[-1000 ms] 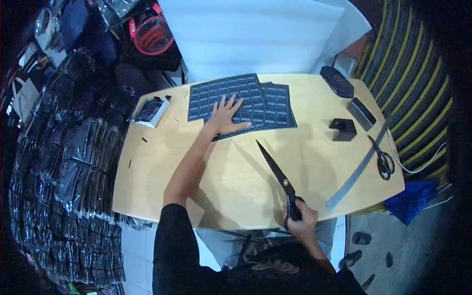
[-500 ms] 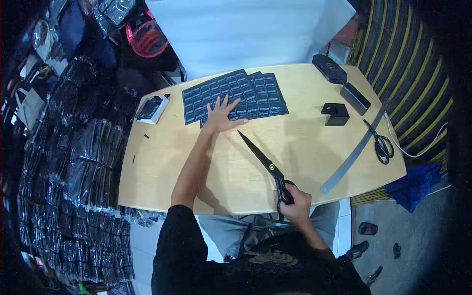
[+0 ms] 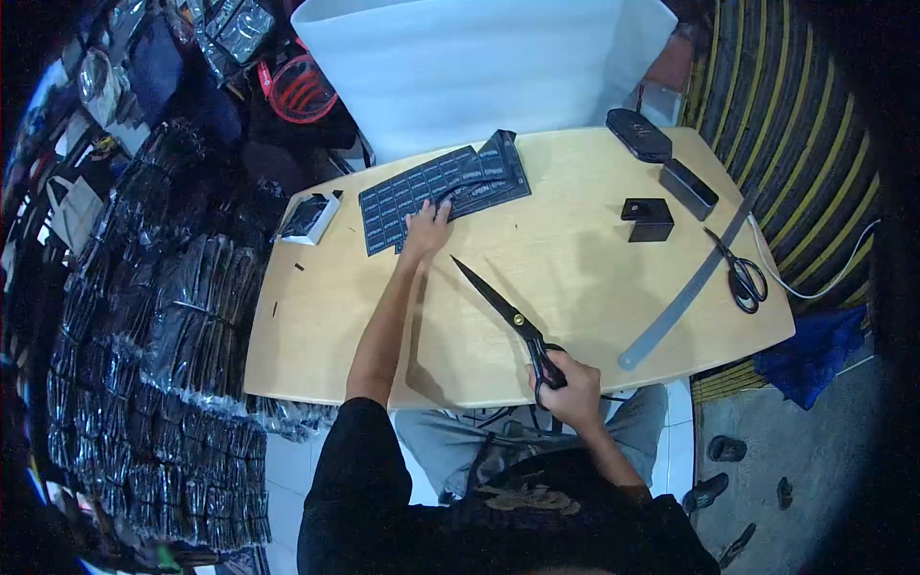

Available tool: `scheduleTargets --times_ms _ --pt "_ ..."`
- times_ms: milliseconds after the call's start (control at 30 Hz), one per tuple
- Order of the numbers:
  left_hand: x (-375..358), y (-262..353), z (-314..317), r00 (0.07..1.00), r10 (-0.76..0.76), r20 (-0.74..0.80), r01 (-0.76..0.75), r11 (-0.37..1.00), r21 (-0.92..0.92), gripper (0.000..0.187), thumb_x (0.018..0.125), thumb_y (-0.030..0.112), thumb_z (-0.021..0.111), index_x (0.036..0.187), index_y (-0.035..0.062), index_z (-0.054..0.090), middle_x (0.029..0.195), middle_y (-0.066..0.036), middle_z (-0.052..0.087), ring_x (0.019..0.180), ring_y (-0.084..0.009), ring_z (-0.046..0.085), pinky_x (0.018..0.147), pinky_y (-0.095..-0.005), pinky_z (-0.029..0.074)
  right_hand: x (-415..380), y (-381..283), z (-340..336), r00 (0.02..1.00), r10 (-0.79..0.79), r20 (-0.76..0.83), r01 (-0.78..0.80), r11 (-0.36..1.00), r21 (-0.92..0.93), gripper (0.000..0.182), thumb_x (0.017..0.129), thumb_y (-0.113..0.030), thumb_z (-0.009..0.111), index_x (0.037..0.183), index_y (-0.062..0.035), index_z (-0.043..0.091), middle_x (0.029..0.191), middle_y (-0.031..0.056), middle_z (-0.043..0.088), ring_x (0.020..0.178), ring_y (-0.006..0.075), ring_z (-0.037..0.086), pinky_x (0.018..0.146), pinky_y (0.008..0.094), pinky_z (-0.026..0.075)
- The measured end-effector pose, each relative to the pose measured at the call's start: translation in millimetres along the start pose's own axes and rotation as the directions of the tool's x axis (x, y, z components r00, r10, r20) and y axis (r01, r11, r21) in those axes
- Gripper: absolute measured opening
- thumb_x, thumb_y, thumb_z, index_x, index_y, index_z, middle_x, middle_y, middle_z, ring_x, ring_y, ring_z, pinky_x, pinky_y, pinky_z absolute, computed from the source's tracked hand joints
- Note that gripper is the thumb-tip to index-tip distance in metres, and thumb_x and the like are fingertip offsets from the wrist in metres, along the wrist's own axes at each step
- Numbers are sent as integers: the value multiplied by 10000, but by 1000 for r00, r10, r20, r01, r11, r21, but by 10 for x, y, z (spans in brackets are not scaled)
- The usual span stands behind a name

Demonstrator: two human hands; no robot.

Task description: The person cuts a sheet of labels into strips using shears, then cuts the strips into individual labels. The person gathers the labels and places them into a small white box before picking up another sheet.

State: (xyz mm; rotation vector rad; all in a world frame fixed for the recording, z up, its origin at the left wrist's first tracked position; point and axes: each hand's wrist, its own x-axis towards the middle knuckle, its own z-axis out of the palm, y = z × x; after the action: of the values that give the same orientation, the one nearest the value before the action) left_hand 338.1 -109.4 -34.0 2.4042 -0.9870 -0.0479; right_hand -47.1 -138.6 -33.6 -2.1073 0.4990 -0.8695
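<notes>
Dark printed sheets (image 3: 407, 196) with rows of white-edged labels lie overlapping near the table's far edge. My left hand (image 3: 427, 230) is at their near edge, fingers curled in and closed on the top sheet, which buckles beside the fingertips. The right part of the sheets is bent and folded over. Low over the front of the table, my right hand (image 3: 571, 385) is wrapped round the handles of large black scissors (image 3: 496, 303). Their blades are together and point up and left, the tip a little short of my left hand.
On the table's right are a dark oval case (image 3: 639, 136), a black box (image 3: 688, 189), a smaller black block (image 3: 648, 220), a metal ruler (image 3: 676, 314) and smaller scissors (image 3: 744, 279). A small white box (image 3: 310, 218) sits at the left. Wrapped bundles (image 3: 196, 326) are piled beside the table.
My left hand has gone from spread flat on the sheets to curled at their edge. The sheets' right side has bent and folded. My right hand still holds the scissors.
</notes>
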Motion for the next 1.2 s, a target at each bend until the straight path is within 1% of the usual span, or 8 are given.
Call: scheduleTargets --times_ms 133,233,400,600,767,900,967,1200 --pt "-387 234 -269 997 -79 27 79 997 2 672 932 484 324 1267 -91 421 1312 -282 424 1295 -384 324 1082 -559 103 77 -65 -39 981 137 140 -153 982 113 211 714 -139 736 842 -16 621 602 86 586 503 159 557 510 282 439" --pt "-569 43 -335 954 -301 -11 293 936 -197 679 935 486 321 1152 -131 506 1149 -318 537 1205 -450 406 1087 -460 151 208 -243 -118 965 245 97 -237 968 -88 248 743 -225 676 853 -19 592 646 168 601 624 355 609 587 415 465" --pt "-1189 -136 -356 868 -495 33 453 765 -458 672 941 489 308 1016 -114 597 1080 -344 554 1141 -450 452 1072 -421 182 567 -196 -208 923 377 75 -300 829 -473 282 773 -222 632 893 21 552 800 224 628 770 404 613 707 471 466" --pt "-1669 -147 -336 873 -467 137 459 695 -554 652 961 456 265 1088 -112 559 1194 -320 508 1215 -448 379 1093 -406 132 860 -78 -264 907 412 83 -318 802 -506 275 744 -144 667 910 35 541 856 239 619 821 403 613 740 461 471" --pt "-1798 -19 -312 925 -373 73 373 853 -363 653 959 468 237 1206 -75 504 1320 -339 371 1351 -377 205 1113 -436 -35 947 -15 -362 953 293 76 -231 867 -441 253 748 -90 654 912 65 540 913 241 568 871 408 578 764 460 457" --pt "-1872 233 -376 927 -375 15 364 888 -280 620 961 453 253 1201 -49 524 1317 -319 394 1358 -364 203 1100 -481 -56 1056 156 -374 970 221 102 -155 885 -438 240 700 -74 683 838 81 562 872 239 558 831 400 555 762 450 445" --pt "-1883 197 -327 970 -244 -16 238 956 -174 572 961 436 278 1198 -11 543 1334 -278 406 1361 -351 213 1076 -553 -58 1058 183 -397 968 221 115 -144 874 -465 231 675 -63 690 806 79 565 846 243 550 805 402 541 739 448 438" --pt "-1918 199 -263 989 -143 -36 142 989 -37 510 959 413 312 1159 34 588 1389 -200 385 1367 -345 206 1057 -604 -33 1059 219 -473 977 162 142 -103 932 -348 304 639 -55 709 880 85 589 837 238 539 830 403 553 755 442 442"
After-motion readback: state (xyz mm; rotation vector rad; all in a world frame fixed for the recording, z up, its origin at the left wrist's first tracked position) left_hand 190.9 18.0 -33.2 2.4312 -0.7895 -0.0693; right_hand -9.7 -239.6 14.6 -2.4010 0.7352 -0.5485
